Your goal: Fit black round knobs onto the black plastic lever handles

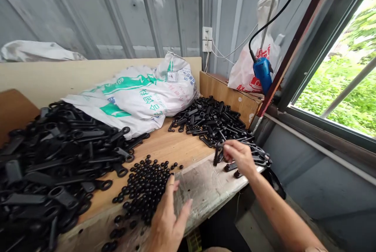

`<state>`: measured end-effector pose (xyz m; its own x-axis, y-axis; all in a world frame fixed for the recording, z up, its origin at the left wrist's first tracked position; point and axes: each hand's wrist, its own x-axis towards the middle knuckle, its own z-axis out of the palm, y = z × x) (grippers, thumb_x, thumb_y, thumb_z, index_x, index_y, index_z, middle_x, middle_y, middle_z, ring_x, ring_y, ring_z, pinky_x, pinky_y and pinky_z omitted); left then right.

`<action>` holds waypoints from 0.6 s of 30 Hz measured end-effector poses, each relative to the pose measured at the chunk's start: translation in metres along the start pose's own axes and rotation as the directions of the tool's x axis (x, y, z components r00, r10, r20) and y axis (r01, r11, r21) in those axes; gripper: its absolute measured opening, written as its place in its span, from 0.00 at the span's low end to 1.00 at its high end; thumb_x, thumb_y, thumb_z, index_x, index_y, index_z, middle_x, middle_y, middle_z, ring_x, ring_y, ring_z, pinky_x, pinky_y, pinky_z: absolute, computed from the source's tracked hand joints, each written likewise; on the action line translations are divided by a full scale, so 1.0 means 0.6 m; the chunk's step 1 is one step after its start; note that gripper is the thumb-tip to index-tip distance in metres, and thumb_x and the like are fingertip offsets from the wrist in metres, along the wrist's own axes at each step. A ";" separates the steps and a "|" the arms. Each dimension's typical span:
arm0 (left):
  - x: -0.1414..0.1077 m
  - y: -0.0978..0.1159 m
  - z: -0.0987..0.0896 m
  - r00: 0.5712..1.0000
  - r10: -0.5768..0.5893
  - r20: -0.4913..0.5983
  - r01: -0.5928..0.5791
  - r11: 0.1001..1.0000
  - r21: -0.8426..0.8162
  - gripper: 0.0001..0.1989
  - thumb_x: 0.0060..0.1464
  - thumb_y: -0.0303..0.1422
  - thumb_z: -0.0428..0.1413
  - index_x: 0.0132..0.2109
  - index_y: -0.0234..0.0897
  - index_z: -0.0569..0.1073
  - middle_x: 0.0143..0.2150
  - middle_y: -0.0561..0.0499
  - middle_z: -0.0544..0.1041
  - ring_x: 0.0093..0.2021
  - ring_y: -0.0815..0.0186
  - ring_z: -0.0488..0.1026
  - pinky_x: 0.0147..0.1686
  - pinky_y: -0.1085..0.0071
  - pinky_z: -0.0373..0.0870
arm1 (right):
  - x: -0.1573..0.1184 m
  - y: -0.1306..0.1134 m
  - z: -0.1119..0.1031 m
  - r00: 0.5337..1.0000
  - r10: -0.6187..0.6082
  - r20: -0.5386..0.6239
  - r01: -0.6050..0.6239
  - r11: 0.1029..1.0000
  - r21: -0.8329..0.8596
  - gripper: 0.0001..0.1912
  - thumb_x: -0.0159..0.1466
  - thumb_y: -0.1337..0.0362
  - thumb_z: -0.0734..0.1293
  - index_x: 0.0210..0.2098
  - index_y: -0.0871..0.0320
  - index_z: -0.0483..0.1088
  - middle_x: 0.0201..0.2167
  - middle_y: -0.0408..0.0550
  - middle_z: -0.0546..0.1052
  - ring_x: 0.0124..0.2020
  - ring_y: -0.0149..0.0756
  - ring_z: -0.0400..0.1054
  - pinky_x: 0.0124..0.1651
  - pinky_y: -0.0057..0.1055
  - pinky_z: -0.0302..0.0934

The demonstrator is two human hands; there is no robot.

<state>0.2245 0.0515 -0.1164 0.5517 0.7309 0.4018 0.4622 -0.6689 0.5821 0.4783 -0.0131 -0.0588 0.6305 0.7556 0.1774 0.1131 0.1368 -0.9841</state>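
Observation:
My right hand (241, 158) is closed in a pinch on a black lever-shaped part (216, 155), held near the front right edge of the bench. Just beneath and beside it lie several similar parts (232, 167) in a rough row. My left hand (167, 216) is open, thumb and fingers apart, at the right side of a heap of small black balls (147, 181). Nothing shows between its fingers. A pile of black lever-shaped parts (211, 118) spreads behind my right hand.
A larger heap of ring-ended black parts (58, 162) covers the left of the wooden bench (161, 144). A white woven sack (141, 91) lies at the back. A blue power tool (262, 73) hangs by its cord near the window, before a plastic bag (245, 67).

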 end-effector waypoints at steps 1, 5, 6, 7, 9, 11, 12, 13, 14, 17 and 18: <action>-0.002 -0.008 -0.011 0.998 -0.056 0.002 0.056 0.998 -0.022 0.32 0.56 0.43 0.48 0.63 0.35 0.50 0.51 0.42 0.72 0.49 0.58 0.71 0.47 0.62 0.71 | 0.023 -0.004 -0.023 0.996 -0.051 -0.075 0.045 0.996 -0.080 0.15 0.54 0.54 0.67 0.33 0.61 0.72 0.18 0.42 0.69 0.18 0.26 0.61 0.18 0.22 0.56; -0.007 -0.035 -0.041 0.980 -0.187 0.064 0.191 0.979 -0.069 0.26 0.52 0.48 0.48 0.54 0.37 0.64 0.44 0.46 0.77 0.42 0.61 0.75 0.39 0.68 0.74 | 0.108 0.011 -0.082 0.975 -0.163 -0.153 0.092 0.916 -0.392 0.20 0.56 0.49 0.61 0.34 0.61 0.70 0.21 0.45 0.71 0.20 0.30 0.63 0.20 0.24 0.57; -0.008 -0.038 -0.044 0.977 -0.197 0.079 0.203 0.976 -0.075 0.26 0.52 0.48 0.48 0.53 0.37 0.66 0.44 0.47 0.77 0.41 0.62 0.75 0.38 0.69 0.75 | 0.125 0.021 -0.088 0.978 -0.159 -0.136 0.084 0.894 -0.440 0.21 0.57 0.49 0.60 0.34 0.61 0.70 0.22 0.45 0.71 0.21 0.30 0.64 0.21 0.25 0.58; -0.010 -0.041 -0.046 0.976 -0.202 0.082 0.208 0.975 -0.078 0.26 0.52 0.48 0.49 0.52 0.37 0.66 0.44 0.47 0.77 0.41 0.62 0.75 0.38 0.70 0.75 | 0.140 0.032 -0.090 0.982 -0.151 -0.118 0.077 0.874 -0.479 0.21 0.57 0.49 0.59 0.34 0.61 0.70 0.22 0.45 0.71 0.21 0.31 0.64 0.22 0.25 0.58; -0.016 -0.046 -0.047 0.976 -0.203 0.082 0.209 0.975 -0.075 0.26 0.51 0.47 0.49 0.52 0.36 0.67 0.43 0.47 0.78 0.41 0.63 0.75 0.37 0.72 0.75 | 0.163 0.052 -0.090 0.987 -0.134 -0.085 0.063 0.825 -0.562 0.19 0.57 0.51 0.59 0.33 0.60 0.71 0.21 0.45 0.72 0.22 0.32 0.65 0.24 0.26 0.59; -0.025 -0.054 -0.048 0.977 -0.191 0.091 0.197 0.978 -0.064 0.25 0.51 0.47 0.50 0.52 0.37 0.67 0.43 0.47 0.78 0.41 0.64 0.75 0.38 0.73 0.74 | 0.178 0.065 -0.088 0.989 -0.128 -0.070 0.049 0.743 -0.667 0.15 0.57 0.54 0.60 0.30 0.59 0.72 0.21 0.45 0.73 0.24 0.33 0.67 0.28 0.27 0.59; -0.030 -0.061 -0.051 0.978 -0.183 0.098 0.189 0.980 -0.057 0.25 0.51 0.46 0.50 0.52 0.38 0.67 0.43 0.48 0.78 0.42 0.64 0.76 0.39 0.73 0.74 | 0.184 0.067 -0.088 0.989 -0.129 -0.072 0.038 0.693 -0.720 0.13 0.57 0.56 0.62 0.29 0.58 0.73 0.22 0.45 0.73 0.26 0.34 0.68 0.30 0.28 0.59; -0.035 -0.070 -0.055 0.979 -0.177 0.098 0.182 0.982 -0.049 0.24 0.51 0.46 0.50 0.52 0.39 0.68 0.43 0.49 0.78 0.42 0.64 0.76 0.39 0.73 0.74 | 0.189 0.066 -0.088 0.988 -0.132 -0.079 0.024 0.639 -0.769 0.11 0.56 0.58 0.63 0.29 0.57 0.73 0.23 0.46 0.74 0.28 0.36 0.68 0.32 0.28 0.59; -0.039 -0.081 -0.060 0.979 -0.178 0.095 0.183 0.982 -0.041 0.24 0.51 0.46 0.51 0.52 0.40 0.68 0.43 0.49 0.78 0.42 0.64 0.76 0.39 0.73 0.74 | 0.192 0.062 -0.089 0.986 -0.140 -0.090 0.009 0.584 -0.812 0.09 0.56 0.59 0.64 0.29 0.56 0.73 0.24 0.47 0.75 0.31 0.37 0.69 0.34 0.29 0.58; -0.045 -0.122 -0.089 0.971 -0.235 0.055 0.235 0.972 0.003 0.23 0.50 0.46 0.51 0.51 0.41 0.69 0.41 0.50 0.79 0.40 0.63 0.76 0.38 0.72 0.74 | 0.190 0.036 -0.085 0.978 -0.181 -0.102 -0.012 0.442 -0.897 0.10 0.57 0.60 0.64 0.34 0.57 0.74 0.31 0.51 0.76 0.37 0.42 0.69 0.36 0.32 0.57; -0.044 -0.137 -0.103 0.964 -0.262 0.046 0.261 0.965 0.030 0.23 0.51 0.46 0.50 0.50 0.41 0.69 0.41 0.50 0.79 0.39 0.63 0.76 0.37 0.72 0.74 | 0.183 0.027 -0.079 0.977 -0.194 -0.094 -0.006 0.413 -0.911 0.11 0.58 0.60 0.63 0.36 0.57 0.74 0.34 0.52 0.76 0.38 0.42 0.69 0.37 0.32 0.57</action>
<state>0.1291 0.0958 -0.1313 0.4422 0.8738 0.2022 0.6110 -0.4585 0.6454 0.5857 0.0416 -0.0552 0.6662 0.6511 0.3637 0.7422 -0.5315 -0.4081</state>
